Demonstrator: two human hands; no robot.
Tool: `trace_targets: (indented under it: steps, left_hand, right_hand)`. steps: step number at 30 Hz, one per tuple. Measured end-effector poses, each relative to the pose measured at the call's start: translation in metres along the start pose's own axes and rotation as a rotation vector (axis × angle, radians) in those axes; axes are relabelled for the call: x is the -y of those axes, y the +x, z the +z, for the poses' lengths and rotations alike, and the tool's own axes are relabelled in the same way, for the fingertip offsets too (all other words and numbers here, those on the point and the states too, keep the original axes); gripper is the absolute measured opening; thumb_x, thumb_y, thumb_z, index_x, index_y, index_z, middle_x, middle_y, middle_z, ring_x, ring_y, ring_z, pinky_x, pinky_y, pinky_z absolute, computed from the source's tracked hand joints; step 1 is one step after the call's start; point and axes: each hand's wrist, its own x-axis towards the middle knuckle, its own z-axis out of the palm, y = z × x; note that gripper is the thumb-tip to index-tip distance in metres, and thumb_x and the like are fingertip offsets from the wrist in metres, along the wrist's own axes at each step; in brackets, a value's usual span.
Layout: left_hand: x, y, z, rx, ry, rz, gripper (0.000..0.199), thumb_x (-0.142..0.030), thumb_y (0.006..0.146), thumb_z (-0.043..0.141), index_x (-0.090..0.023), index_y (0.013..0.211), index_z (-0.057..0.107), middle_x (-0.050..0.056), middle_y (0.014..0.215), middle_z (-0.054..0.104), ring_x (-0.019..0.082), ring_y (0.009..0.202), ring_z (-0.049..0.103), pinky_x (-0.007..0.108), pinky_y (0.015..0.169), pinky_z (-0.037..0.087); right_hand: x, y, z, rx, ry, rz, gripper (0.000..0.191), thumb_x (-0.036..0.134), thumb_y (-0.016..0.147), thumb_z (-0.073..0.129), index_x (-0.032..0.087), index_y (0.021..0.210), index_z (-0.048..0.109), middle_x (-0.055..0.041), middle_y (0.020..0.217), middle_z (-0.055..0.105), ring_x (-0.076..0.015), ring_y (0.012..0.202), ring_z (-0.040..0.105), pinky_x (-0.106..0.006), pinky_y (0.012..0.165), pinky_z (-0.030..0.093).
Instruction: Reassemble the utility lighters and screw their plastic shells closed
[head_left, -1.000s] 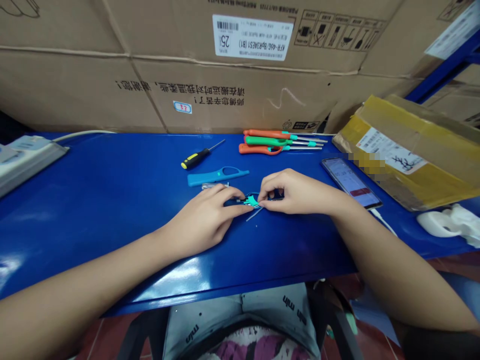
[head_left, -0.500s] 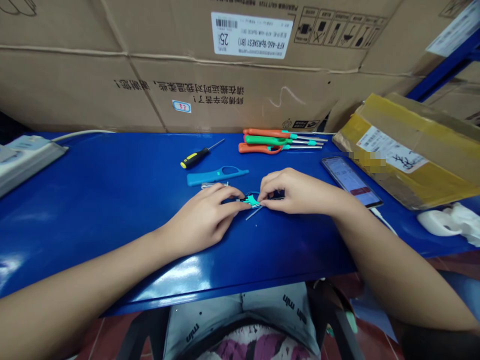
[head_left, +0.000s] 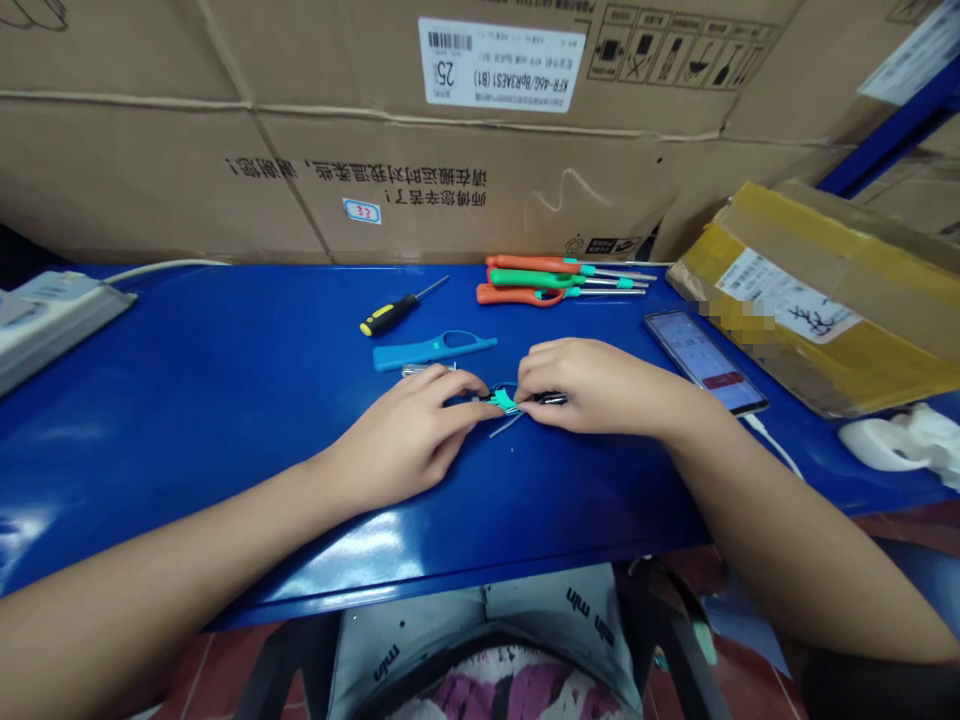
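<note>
My left hand (head_left: 420, 435) is closed, its thumb and fingertips pinching the left side of a small teal part (head_left: 504, 401). From the right, my right hand (head_left: 585, 385) pinches the other side of that part, with dark and silver bits showing between its fingers. A thin clear tube or rod (head_left: 506, 426) sticks out below the fingertips. Just beyond the hands lies a blue lighter-shaped shell half (head_left: 435, 351), with small metal pieces (head_left: 427, 369) partly behind my left fingers. What sits under the fingertips is mostly hidden.
A black and yellow screwdriver (head_left: 394, 313) and several orange and green long lighters (head_left: 536, 280) lie at the back of the blue table (head_left: 187, 400). At right are a phone (head_left: 701, 360) and a taped box (head_left: 825, 300); at left, a power strip (head_left: 56, 320).
My right hand has shifted slightly, showing more of the dark and silver bits between its fingers. The left hand has hardly moved.
</note>
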Motion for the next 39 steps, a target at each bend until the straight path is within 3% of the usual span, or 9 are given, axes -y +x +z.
trace_targets:
  steps: [5, 9, 13, 21, 25, 39]
  left_hand:
    - [0.000, 0.000, 0.000, 0.000, 0.006, 0.002, 0.038, -0.015, 0.101, 0.043, -0.025, 0.129, 0.067, 0.011, 0.126, 0.063, 0.026, 0.113, 0.059, 0.044, 0.095, 0.050]
    - [0.000, -0.001, 0.001, -0.020, -0.011, -0.006, 0.038, -0.015, 0.100, 0.045, -0.025, 0.130, 0.066, 0.011, 0.125, 0.064, 0.027, 0.114, 0.059, 0.045, 0.095, 0.050]
    - [0.000, -0.001, -0.001, -0.026, -0.056, -0.014, 0.034, -0.014, 0.100, 0.046, -0.022, 0.127, 0.066, 0.010, 0.125, 0.065, 0.025, 0.113, 0.059, 0.045, 0.098, 0.050]
    - [0.000, -0.001, -0.001, -0.020, -0.056, -0.022, 0.036, -0.014, 0.100, 0.046, -0.024, 0.129, 0.065, 0.010, 0.124, 0.065, 0.025, 0.112, 0.060, 0.044, 0.098, 0.050]
    - [0.002, -0.002, 0.000, -0.011, -0.023, -0.003, 0.040, -0.015, 0.100, 0.046, -0.028, 0.133, 0.065, 0.010, 0.126, 0.063, 0.026, 0.115, 0.059, 0.045, 0.096, 0.050]
    - [0.001, -0.002, 0.000, -0.014, -0.014, 0.007, 0.037, -0.015, 0.100, 0.045, -0.024, 0.129, 0.067, 0.011, 0.125, 0.064, 0.027, 0.115, 0.058, 0.045, 0.096, 0.050]
  right_hand:
    - [0.003, 0.001, 0.001, -0.020, -0.051, -0.007, 0.019, 0.017, 0.094, 0.057, 0.017, 0.089, 0.076, -0.0079, 0.088, 0.073, -0.0220, 0.087, 0.062, -0.033, 0.079, 0.044]
    - [-0.003, -0.007, -0.008, -0.023, 0.101, 0.041, 0.017, 0.017, 0.092, 0.060, 0.019, 0.099, 0.075, -0.0064, 0.099, 0.075, -0.0208, 0.093, 0.065, -0.032, 0.084, 0.047]
    - [-0.010, -0.018, -0.018, -0.103, 0.189, 0.060, 0.015, 0.015, 0.085, 0.065, 0.019, 0.099, 0.071, -0.0056, 0.105, 0.070, -0.0198, 0.097, 0.064, -0.032, 0.088, 0.048]
    - [-0.012, -0.010, -0.007, 0.023, 0.226, 0.110, 0.009, 0.020, 0.088, 0.067, 0.019, 0.096, 0.069, -0.0054, 0.101, 0.066, -0.0181, 0.090, 0.061, -0.030, 0.080, 0.047]
    - [-0.012, -0.009, -0.005, 0.027, 0.222, 0.097, 0.008, 0.018, 0.089, 0.064, 0.018, 0.095, 0.070, -0.0052, 0.097, 0.067, -0.0176, 0.087, 0.061, -0.029, 0.078, 0.046]
    - [-0.015, -0.008, -0.004, 0.006, 0.221, 0.049, 0.014, 0.013, 0.091, 0.061, 0.018, 0.091, 0.075, -0.0046, 0.092, 0.070, -0.0175, 0.084, 0.063, -0.029, 0.078, 0.046]
